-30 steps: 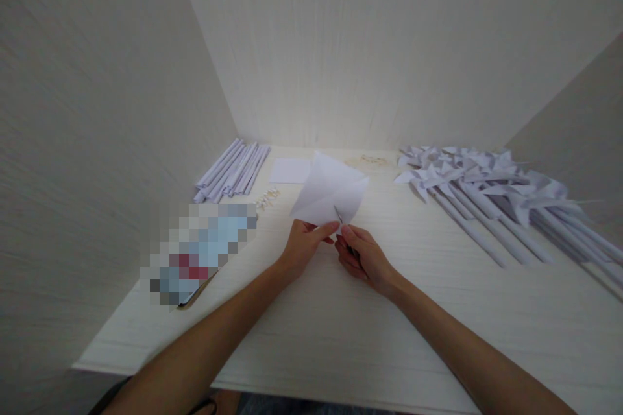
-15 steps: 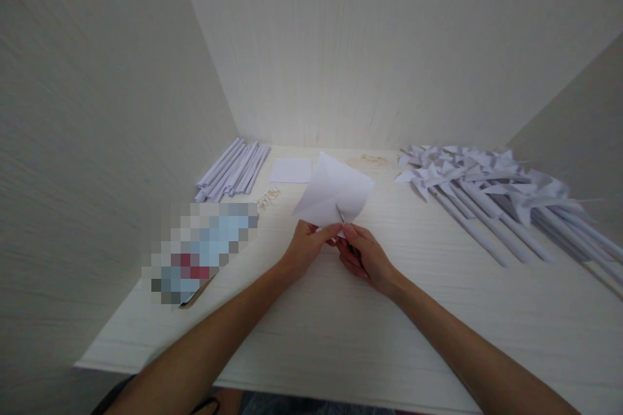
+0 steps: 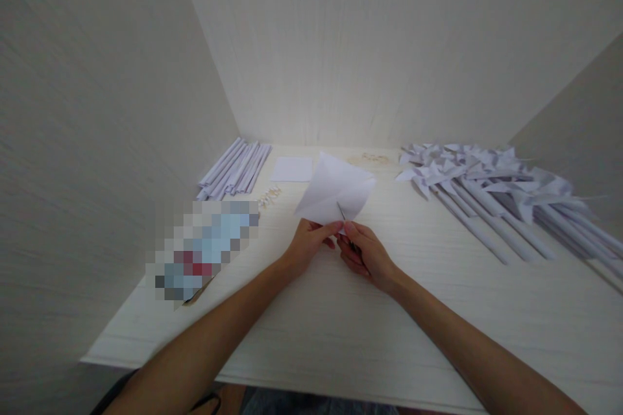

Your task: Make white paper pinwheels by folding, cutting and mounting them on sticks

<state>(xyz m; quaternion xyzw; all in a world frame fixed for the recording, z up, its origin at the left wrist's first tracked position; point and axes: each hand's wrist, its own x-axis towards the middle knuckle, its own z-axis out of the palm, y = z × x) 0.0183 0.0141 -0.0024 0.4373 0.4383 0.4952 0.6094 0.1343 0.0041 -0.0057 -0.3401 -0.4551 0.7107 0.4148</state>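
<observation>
A white square sheet of paper (image 3: 331, 185) is held up above the table, one corner toward me. My left hand (image 3: 309, 243) pinches its near edge between thumb and fingers. My right hand (image 3: 367, 256) is closed around a pair of scissors (image 3: 341, 210), with a thin blade showing against the paper near the close corner. The dark handles are mostly hidden inside my right fingers. Both hands almost touch at that corner. Behind the held sheet, another flat white sheet (image 3: 292, 169) lies on the table.
Rolled paper sticks (image 3: 236, 168) lie in a pile at the back left, with small pale bits (image 3: 270, 196) near them. A pixelated object (image 3: 209, 249) rests at the left. Paper pinwheels (image 3: 467, 172) on sticks are heaped at the right. Walls enclose the white table (image 3: 311, 337).
Both hands, the paper and the scissors stay in nearly the same place. The whole view has shifted very slightly.
</observation>
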